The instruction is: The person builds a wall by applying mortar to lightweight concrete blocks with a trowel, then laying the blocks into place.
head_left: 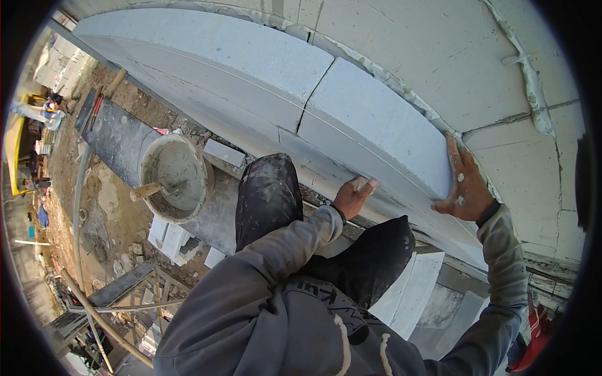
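Observation:
My right hand [465, 182] lies with spread fingers against the near end of a pale block [382, 125] on top of the wall, its fingertips close to the mortar joint at the rear. Grey smears mark its back. My left hand [355, 199] is beside the front face of the wall, above my knees, with its fingers curled together. A greyish patch shows at its fingers; whether it is a small lump or mortar on the skin is unclear. Another pale block [213, 47] continues the row, with a dark narrow joint between the two.
A round bucket of grey mortar [179, 175] with a wooden-handled trowel [147, 190] stands at the left on a dark board. Cut block pieces [169, 238] lie below it. Poles [103, 316] cross the lower left. A person [53, 106] is far off at the upper left.

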Action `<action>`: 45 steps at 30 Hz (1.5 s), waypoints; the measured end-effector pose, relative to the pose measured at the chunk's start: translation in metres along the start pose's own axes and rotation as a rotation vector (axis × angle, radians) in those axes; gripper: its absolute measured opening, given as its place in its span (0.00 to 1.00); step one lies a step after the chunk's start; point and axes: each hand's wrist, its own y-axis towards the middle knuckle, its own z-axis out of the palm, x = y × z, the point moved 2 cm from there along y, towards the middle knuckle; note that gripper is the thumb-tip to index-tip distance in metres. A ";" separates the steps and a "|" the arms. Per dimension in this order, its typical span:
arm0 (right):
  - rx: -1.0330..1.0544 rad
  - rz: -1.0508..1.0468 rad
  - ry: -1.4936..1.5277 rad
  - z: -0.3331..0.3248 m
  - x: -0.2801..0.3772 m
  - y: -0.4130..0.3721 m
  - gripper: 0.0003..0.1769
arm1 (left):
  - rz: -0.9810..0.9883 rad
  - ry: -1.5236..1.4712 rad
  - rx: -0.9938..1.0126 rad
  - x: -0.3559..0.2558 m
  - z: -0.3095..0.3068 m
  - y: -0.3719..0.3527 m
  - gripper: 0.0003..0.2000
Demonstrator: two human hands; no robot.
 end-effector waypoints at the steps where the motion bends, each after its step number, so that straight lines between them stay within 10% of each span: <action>1: -0.028 -0.017 -0.026 0.001 0.000 0.000 0.68 | 0.002 0.008 -0.002 0.001 -0.002 0.003 0.19; 7: -0.050 0.005 -0.030 0.004 -0.003 -0.004 0.72 | -0.160 0.071 0.043 -0.020 -0.007 -0.007 0.20; 9: -0.064 -0.007 -0.029 0.003 -0.004 -0.004 0.73 | -0.197 0.584 0.216 -0.060 -0.015 -0.023 0.18; 18: -0.272 -0.079 0.096 -0.014 -0.012 -0.015 0.56 | 0.775 0.802 -0.046 -0.297 -0.015 -0.060 0.15; 22: -0.496 -0.036 0.193 -0.029 0.003 -0.053 0.46 | 0.730 1.327 -0.002 -0.323 -0.022 -0.024 0.19; 25: -0.948 0.057 0.180 -0.024 -0.003 -0.107 0.36 | 0.677 1.542 0.169 -0.315 -0.020 -0.017 0.26; 27: -1.758 0.465 0.544 0.009 -0.008 -0.154 0.30 | 0.692 1.728 0.231 -0.310 -0.021 -0.013 0.33; 29: -2.071 0.771 0.634 0.073 -0.039 -0.199 0.25 | 0.702 1.774 0.295 -0.304 -0.024 -0.010 0.36; 32: -1.617 1.215 0.841 0.207 -0.084 -0.203 0.28 | 0.684 1.879 0.291 -0.297 -0.029 -0.008 0.38; 34: -1.297 1.129 1.110 0.253 -0.087 -0.172 0.33 | 0.669 1.876 0.268 -0.295 -0.033 -0.006 0.39; 45: -1.419 1.027 1.305 0.271 -0.105 -0.147 0.45 | 0.696 1.953 0.219 -0.282 -0.018 -0.017 0.39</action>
